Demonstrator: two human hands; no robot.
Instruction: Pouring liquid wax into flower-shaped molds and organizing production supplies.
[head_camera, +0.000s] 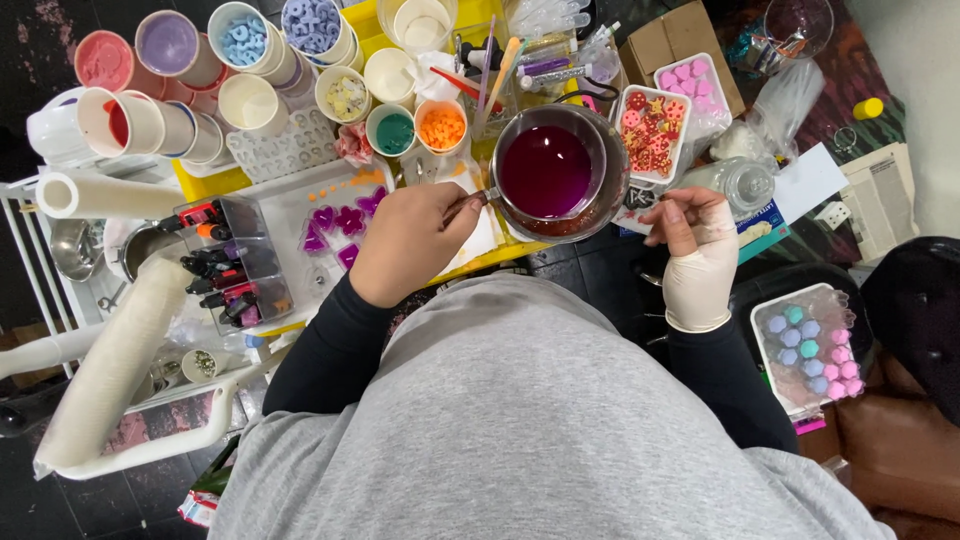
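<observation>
The left hand (408, 243) closes its fingers around the handle of a pot (556, 172) of purple liquid. The gloved right hand (694, 252) has fingers curled, touching a bottle (738, 184).

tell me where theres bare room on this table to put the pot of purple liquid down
Little room. The barest patch is the white tray surface between the purple mould and the left hand, which holds the pot by its handle. The cups behind and the star tray beside the gloved right hand are crowded.
</observation>
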